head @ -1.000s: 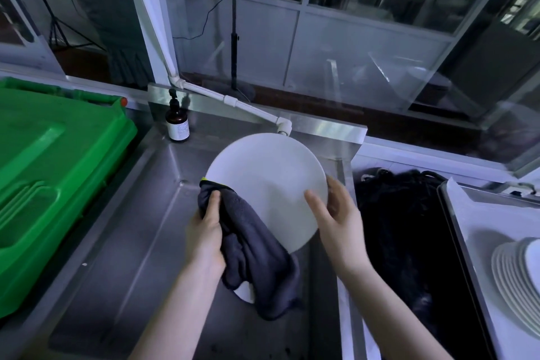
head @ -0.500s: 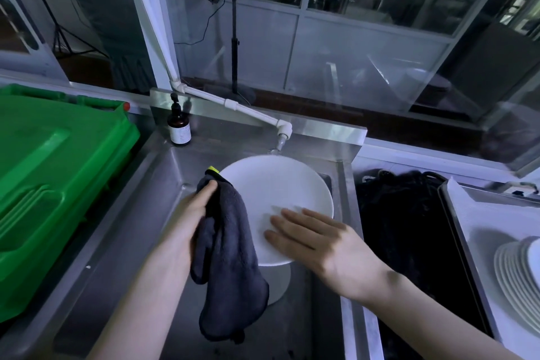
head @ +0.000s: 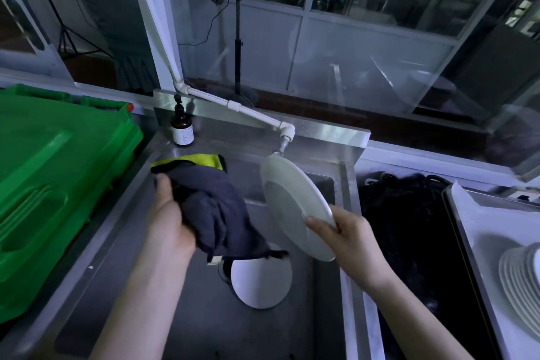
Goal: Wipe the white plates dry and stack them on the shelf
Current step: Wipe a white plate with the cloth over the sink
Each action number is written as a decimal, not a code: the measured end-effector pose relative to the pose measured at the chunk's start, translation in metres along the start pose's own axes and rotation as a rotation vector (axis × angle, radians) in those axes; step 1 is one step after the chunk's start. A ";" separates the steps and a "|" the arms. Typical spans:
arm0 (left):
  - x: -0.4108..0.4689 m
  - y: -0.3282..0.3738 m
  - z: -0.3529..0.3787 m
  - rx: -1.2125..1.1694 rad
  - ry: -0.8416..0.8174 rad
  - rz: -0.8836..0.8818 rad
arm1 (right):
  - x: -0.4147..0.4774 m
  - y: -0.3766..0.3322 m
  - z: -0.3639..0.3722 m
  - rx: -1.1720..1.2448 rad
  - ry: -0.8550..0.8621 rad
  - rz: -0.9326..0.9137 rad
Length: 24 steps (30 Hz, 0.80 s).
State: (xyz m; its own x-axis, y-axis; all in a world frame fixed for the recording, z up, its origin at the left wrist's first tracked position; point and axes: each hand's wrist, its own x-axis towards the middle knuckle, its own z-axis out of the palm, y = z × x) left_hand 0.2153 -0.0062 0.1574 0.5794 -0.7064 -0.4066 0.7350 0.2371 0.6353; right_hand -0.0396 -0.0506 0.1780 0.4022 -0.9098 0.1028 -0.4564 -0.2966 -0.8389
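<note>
The plate (head: 295,207) tilts over the sink (head: 315,330), its 5 o'clock rim pinched by the right hand (head: 347,237). At 9 o'clock, the left hand (head: 169,219) clutches the cloth (head: 216,207). A second plate (head: 261,283) waits below, and the stack (head: 523,275) at 4 o'clock suggests late progress.

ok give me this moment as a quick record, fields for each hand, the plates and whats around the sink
left hand: holds the bunched dark cloth
right hand: grips the white plate by its lower rim
white plate: tilted on edge over the sink, below the tap
second plate: lies flat on the sink floor
plate stack: on the tray, far right
bottle: upright at the sink's back left corner
green bin: left of the sink
</note>
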 end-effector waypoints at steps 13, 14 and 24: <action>-0.044 -0.066 0.035 1.131 -0.659 0.953 | -0.001 -0.010 0.013 0.522 -0.019 0.051; -0.047 -0.074 0.032 1.161 -0.703 0.976 | 0.002 -0.010 0.010 0.526 -0.004 0.039; -0.028 -0.058 0.043 1.164 -0.411 0.733 | -0.007 -0.012 0.009 0.442 -0.068 0.025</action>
State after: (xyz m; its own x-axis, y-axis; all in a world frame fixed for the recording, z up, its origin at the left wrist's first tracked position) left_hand 0.1416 -0.0292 0.1605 0.4052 -0.8529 0.3292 -0.4971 0.0966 0.8623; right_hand -0.0296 -0.0376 0.1827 0.4530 -0.8898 0.0563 -0.0901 -0.1085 -0.9900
